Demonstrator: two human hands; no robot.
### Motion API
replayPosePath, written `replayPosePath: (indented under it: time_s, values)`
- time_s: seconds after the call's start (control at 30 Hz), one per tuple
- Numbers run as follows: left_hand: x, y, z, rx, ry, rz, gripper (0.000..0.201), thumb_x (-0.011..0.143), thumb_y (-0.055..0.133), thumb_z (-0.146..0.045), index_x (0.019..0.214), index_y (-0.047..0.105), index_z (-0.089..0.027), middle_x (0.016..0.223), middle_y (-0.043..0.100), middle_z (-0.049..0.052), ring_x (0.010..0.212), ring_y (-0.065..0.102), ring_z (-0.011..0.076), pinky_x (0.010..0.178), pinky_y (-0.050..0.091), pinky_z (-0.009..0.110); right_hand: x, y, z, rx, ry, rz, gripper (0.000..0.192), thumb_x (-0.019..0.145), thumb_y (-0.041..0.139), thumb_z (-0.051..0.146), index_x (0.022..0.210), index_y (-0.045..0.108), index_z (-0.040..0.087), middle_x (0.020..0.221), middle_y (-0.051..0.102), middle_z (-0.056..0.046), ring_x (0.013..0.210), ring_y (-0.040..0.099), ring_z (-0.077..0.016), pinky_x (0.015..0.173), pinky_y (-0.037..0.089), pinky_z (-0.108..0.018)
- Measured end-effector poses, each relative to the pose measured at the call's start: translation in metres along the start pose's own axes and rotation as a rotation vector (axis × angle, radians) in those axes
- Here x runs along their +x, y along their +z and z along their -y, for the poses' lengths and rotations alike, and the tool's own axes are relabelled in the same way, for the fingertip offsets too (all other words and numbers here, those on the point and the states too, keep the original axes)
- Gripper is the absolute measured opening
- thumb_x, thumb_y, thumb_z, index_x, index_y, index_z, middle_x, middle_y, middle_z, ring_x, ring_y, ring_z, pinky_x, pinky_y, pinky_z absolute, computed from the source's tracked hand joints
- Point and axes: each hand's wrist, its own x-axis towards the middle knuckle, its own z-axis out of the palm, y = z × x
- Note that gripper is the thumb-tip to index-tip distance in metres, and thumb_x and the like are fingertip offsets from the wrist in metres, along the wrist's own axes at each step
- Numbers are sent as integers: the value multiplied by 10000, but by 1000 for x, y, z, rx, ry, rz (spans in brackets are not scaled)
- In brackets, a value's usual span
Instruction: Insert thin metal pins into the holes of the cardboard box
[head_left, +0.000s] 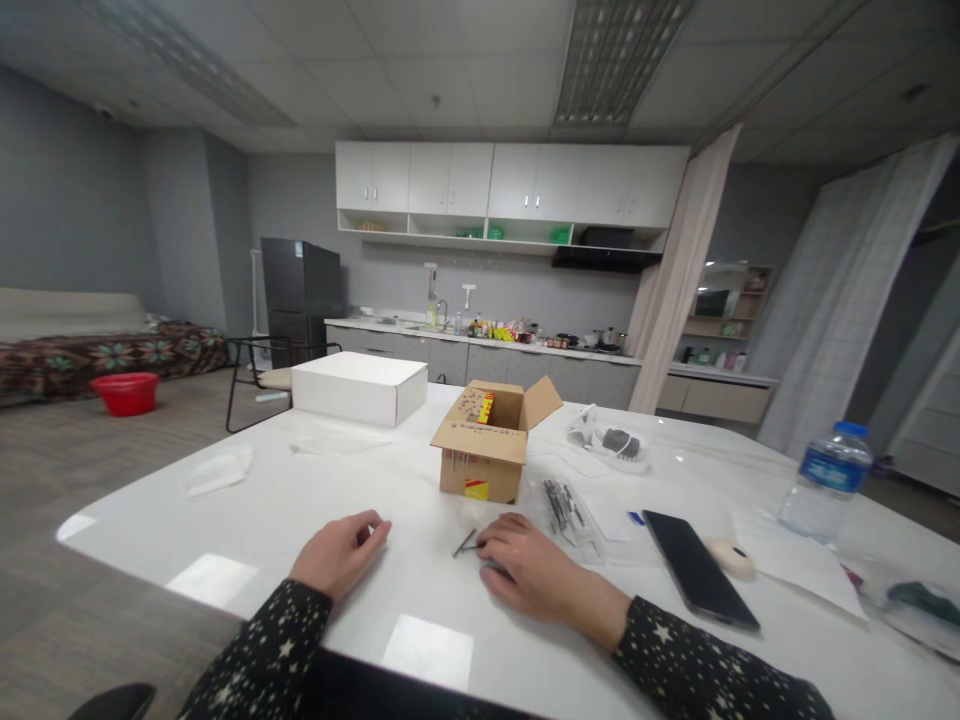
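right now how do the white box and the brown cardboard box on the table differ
The white box is closed, while the brown cardboard box stands with its flaps open. The white box is plain, wide and flat; the brown box is narrower and taller, with print on a flap and a red and yellow label on its front. The white box sits farther back; the brown box is close to the right hand. Both rest on the white table.

Bare left hand (339, 553) and right hand (525, 565), long dark sleeves (675, 665) sprinkled with small pale stars
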Motion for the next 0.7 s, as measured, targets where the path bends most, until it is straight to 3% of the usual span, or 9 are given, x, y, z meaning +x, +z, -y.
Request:
replayPosePath:
  time_s: [0.3,0.7]
  values:
    - [-5,-7,7,0,2,14,452,858,334,-534,821,650,-213,658,639,35,655,573,216,662,374,310,13,14,1,-39,32,-9,181,896,533,119,805,686,153,875,695,-62,886,600,-175,898,443,-314]
    - [-5,-4,12,11,11,19,388,832,375,-499,838,658,-233,667,652,20,660,583,206,639,359,292,8,7,-5,24,320,36,180,849,469,49,855,621,145,947,649,-89,930,596,-172,866,462,-277]
